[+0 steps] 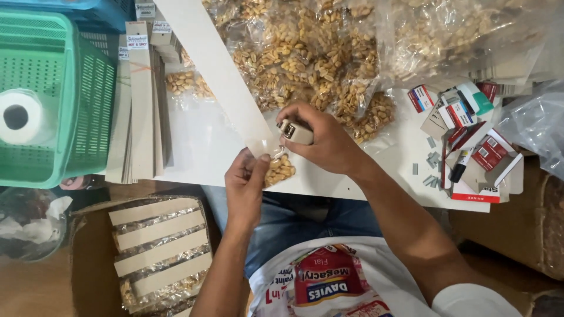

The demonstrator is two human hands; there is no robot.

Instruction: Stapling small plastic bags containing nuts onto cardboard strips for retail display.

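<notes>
Crowding the white table (205,141): peanut bags (305,53), right fingers (302,117) clamping a stapler (295,131), left fingers (258,159) pinching a small packet (279,170).

We see a green basket (88,105) with a tape roll (17,116) at the table's (200,147) left edge, peanut bags (305,53) along the far side, staple boxes (470,129) right.

1. The right hand (326,141) grips a small silver metal stapler (295,132), closed around its body.
2. The left hand (245,182) pinches a small clear plastic packet of peanuts (279,170), directly below the stapler's nose.
3. Beyond the grip, a heap of clear peanut bags (311,53) covers the white tabletop (200,141).
4. Right of the grip lie small red-and-white staple boxes (464,114); far left, a green perforated plastic basket (59,100).
</notes>
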